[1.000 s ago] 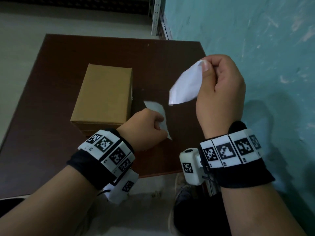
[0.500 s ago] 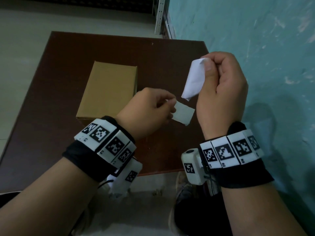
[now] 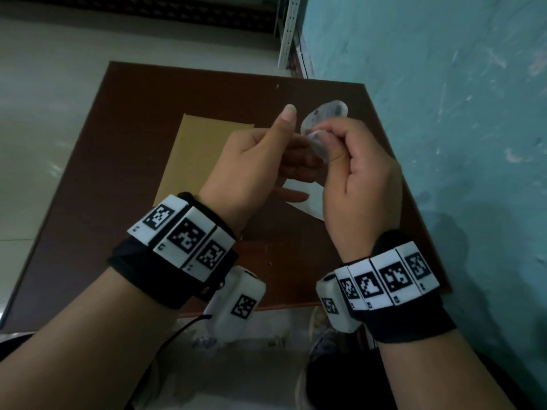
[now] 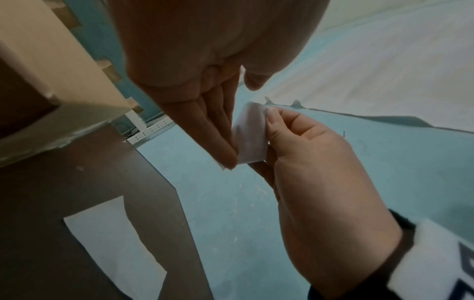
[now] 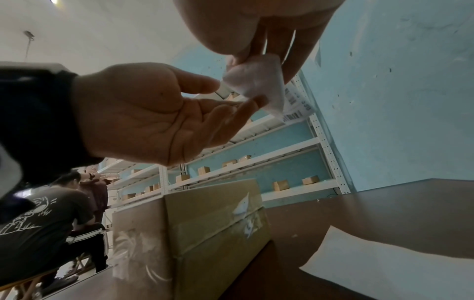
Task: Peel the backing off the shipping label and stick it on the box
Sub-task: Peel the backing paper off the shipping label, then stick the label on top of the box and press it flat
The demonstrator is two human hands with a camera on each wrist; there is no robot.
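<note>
Near the centre of the head view, the right hand (image 3: pixel 359 173) pinched a curled, white, printed shipping label (image 3: pixel 322 119) between thumb and curled fingers, held in the air above the dark brown table (image 3: pixel 133 143). The left hand (image 3: pixel 251 155), fingers straight and thumb raised, touched the label's lower edge with its fingertips (image 4: pixel 225 156). The tan cardboard box (image 3: pixel 195 152) stood on the table left of centre, well below the label. A white backing sheet (image 5: pixel 379 270) lay flat on the table at lower right in the right wrist view.
</note>
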